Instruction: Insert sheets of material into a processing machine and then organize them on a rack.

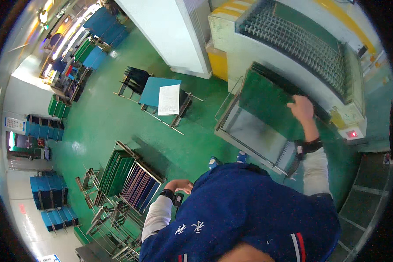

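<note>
A large green flat board (266, 102) leans in a wheeled metal rack (249, 135) in front of the machine on the right. More dark boards stand close behind it. At the board's right edge, my right hand (302, 109) is closed on it, the thumb over its front face; the other fingertips are hard to make out. My left hand (181, 186) hangs beside my waist with nothing seen in it. Its fingers stretch loosely toward my blue shirt, which hides part of them.
The cream machine (238, 65) carries rows of rollers (292, 39) at the upper right. A low stand holds a blue board (155, 89) under a white paper sheet (168, 100). Near my left arm stands a rack of upright green boards (115, 172). A white column (170, 35) rises ahead.
</note>
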Demonstrator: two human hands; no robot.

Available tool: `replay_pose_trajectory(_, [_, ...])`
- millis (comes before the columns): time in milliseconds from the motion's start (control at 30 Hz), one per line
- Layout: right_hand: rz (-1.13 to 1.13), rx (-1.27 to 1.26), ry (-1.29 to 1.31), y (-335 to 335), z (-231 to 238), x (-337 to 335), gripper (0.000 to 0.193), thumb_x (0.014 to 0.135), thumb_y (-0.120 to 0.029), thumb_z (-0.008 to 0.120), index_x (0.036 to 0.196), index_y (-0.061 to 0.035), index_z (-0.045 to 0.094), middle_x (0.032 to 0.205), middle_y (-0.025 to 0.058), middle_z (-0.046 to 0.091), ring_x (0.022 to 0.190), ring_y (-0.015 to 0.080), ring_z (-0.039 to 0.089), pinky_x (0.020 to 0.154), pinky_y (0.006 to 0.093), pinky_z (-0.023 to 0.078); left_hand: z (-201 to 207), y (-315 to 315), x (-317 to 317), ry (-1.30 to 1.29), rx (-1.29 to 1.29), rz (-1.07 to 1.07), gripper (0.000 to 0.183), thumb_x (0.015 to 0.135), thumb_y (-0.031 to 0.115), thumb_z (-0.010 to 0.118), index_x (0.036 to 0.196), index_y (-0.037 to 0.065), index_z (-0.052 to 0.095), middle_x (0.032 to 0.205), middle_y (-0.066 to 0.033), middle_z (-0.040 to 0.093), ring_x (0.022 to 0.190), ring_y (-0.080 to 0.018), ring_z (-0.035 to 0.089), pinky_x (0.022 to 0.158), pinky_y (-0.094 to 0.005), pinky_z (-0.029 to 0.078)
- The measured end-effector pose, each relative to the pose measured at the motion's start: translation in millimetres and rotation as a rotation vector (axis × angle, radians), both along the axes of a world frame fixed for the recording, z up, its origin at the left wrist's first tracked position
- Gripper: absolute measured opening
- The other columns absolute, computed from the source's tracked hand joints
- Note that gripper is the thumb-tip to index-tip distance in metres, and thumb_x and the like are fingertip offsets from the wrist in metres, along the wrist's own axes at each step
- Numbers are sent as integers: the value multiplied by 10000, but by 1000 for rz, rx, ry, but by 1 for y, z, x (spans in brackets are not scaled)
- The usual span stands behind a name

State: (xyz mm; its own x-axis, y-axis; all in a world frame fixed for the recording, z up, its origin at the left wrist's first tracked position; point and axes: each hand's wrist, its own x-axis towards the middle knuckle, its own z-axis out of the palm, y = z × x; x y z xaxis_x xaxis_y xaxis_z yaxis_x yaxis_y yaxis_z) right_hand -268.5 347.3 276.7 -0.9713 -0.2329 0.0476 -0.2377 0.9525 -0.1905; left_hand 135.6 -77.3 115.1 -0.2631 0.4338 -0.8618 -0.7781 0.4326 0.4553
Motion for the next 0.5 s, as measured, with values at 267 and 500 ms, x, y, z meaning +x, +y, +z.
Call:
replay_pose_trajectory(267, [-97, -122, 185, 80, 100, -10, 406, 692, -257, 703, 1027, -39, 630, 920, 156, 649, 849, 281, 623, 739, 368, 478, 18, 11, -33, 18, -125, -84, 446, 722, 302, 694, 1112, 98, 625, 1095, -43, 623, 1000, -196, 579, 917, -334, 437])
replay_pose_trajectory(500, [-393, -1659, -173, 108, 100, -13, 371, 798, -196, 677, 1096, -11, 555, 1023, 108, 616, 874, 259, 602, 760, 417, 498, -77, -14, -3, 19, 43, 38, 450, 722, 287, 697, 1116, 83, 619, 1079, -46, 628, 983, -199, 590, 916, -330, 441])
